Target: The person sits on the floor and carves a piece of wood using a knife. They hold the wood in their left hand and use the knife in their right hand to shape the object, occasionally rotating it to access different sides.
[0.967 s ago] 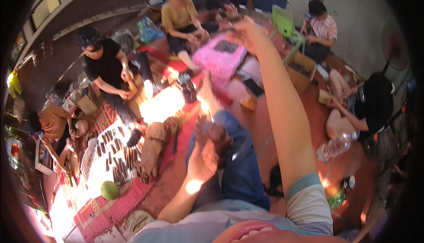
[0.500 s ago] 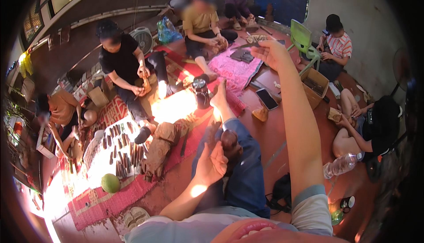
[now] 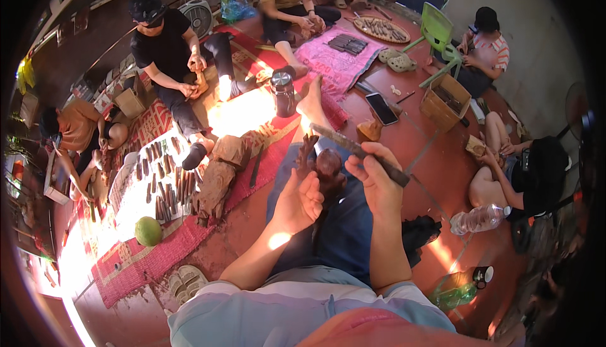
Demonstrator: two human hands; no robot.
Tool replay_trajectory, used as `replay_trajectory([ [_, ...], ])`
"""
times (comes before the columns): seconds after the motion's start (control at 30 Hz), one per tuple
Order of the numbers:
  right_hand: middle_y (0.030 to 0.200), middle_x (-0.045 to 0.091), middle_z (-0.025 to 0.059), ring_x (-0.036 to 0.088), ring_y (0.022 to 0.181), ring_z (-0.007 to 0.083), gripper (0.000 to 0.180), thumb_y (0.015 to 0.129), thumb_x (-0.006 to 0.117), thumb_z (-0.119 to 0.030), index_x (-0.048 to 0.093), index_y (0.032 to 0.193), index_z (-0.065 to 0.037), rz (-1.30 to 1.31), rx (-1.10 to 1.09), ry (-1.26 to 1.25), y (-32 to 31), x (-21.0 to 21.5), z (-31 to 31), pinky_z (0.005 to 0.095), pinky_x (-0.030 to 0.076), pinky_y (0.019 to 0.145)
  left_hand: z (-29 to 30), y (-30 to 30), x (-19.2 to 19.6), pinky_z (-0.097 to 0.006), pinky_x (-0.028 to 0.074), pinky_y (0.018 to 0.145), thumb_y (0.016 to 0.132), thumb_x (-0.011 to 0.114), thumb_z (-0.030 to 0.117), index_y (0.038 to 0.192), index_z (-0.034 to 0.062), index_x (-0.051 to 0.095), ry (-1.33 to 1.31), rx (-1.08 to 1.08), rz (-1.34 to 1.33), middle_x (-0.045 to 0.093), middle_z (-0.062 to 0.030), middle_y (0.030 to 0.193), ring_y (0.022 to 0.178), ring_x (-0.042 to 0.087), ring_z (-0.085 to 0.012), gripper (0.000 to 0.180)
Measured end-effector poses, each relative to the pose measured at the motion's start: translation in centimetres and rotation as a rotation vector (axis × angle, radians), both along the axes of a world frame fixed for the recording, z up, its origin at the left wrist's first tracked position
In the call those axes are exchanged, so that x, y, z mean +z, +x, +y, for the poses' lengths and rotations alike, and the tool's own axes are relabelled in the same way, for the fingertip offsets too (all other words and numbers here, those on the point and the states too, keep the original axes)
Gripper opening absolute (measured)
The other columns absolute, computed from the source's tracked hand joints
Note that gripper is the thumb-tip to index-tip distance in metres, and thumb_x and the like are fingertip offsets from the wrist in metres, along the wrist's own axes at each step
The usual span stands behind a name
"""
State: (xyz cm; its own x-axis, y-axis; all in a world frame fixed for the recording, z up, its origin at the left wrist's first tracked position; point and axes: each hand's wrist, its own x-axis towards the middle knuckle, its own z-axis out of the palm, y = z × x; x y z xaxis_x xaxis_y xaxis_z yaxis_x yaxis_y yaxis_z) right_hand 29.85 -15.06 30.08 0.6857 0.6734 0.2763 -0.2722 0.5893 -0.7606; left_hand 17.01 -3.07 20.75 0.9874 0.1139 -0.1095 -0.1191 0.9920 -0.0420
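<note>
A dark brown carved wooden figure (image 3: pixel 329 165), with a rounded knob and a branching piece, rests between my legs. My left hand (image 3: pixel 302 197) is at its left side, fingers curled against it; part of the grip is hidden. Above the figure's right side, my right hand (image 3: pixel 379 173) is closed on a long slim carving tool (image 3: pixel 344 142). Its thin end slants to the upper left, over the figure and apart from it. The thicker dark end sticks out to the right past my fingers.
Several carving tools (image 3: pixel 165 189) lie on a white cloth at left, beside a rough wood block (image 3: pixel 218 176) and a green round fruit (image 3: pixel 148 231). Ahead are a flask (image 3: pixel 282 98) and phone (image 3: pixel 382 108). A plastic bottle (image 3: pixel 480 219) lies right. Several people sit around, working.
My right hand has come back from far ahead, near the pink cloth, to my lap and now holds the carving tool. My left hand stays at the figure. The view has tilted down.
</note>
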Motion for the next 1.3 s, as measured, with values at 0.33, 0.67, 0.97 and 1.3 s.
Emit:
replay_trajectory([
  [0.33, 0.093, 0.056, 0.0104, 0.064, 0.080, 0.0183, 0.051, 0.085, 0.053, 0.000, 0.035, 0.133, 0.003, 0.020, 0.050, -0.056, -1.5, 1.3, -0.2, 0.0318, 0.057, 0.074, -0.9, -0.6, -1.9, -0.026, 0.044, 0.065, 0.089, 0.039, 0.058, 0.108, 0.0170, 0.064, 0.041, -0.036, -0.059, 0.068, 0.0002, 0.092, 0.077, 0.057, -0.0161, 0.051],
  [0.67, 0.090, 0.061, 0.0105, 0.064, 0.081, 0.0178, 0.040, 0.086, 0.051, 0.000, 0.043, 0.125, 0.002, 0.065, 0.139, -0.001, -0.5, 3.2, 1.2, 0.0329, 0.056, 0.074, -0.6, -0.3, -1.1, -0.028, 0.046, 0.064, 0.084, 0.041, 0.063, 0.107, 0.0137, 0.062, 0.000, -0.083, -0.054, 0.067, -0.0031, 0.096, 0.078, 0.059, -0.0216, 0.059],
  [0.97, 0.094, 0.063, 0.0148, 0.065, 0.085, 0.0209, 0.021, 0.088, 0.049, -0.002, 0.056, 0.107, 0.006, 0.082, 0.131, -0.090, -2.2, 0.9, -1.1, 0.0341, 0.055, 0.080, -1.7, -0.1, -1.1, -0.029, 0.047, 0.066, 0.085, 0.037, 0.066, 0.113, 0.0128, 0.061, -0.010, -0.101, 0.016, 0.066, -0.0040, 0.101, 0.080, 0.058, -0.0224, 0.064],
  [1.3, 0.097, 0.059, 0.0111, 0.063, 0.086, 0.0172, 0.015, 0.085, 0.053, 0.003, 0.059, 0.098, 0.005, -0.367, -0.020, -0.286, -3.4, 0.5, -3.6, 0.0289, 0.054, 0.076, -1.3, -0.4, -1.0, -0.034, 0.048, 0.075, 0.083, 0.038, 0.067, 0.119, 0.0108, 0.056, -0.037, -0.089, -0.088, 0.064, -0.0059, 0.106, 0.091, 0.060, -0.0259, 0.069],
])
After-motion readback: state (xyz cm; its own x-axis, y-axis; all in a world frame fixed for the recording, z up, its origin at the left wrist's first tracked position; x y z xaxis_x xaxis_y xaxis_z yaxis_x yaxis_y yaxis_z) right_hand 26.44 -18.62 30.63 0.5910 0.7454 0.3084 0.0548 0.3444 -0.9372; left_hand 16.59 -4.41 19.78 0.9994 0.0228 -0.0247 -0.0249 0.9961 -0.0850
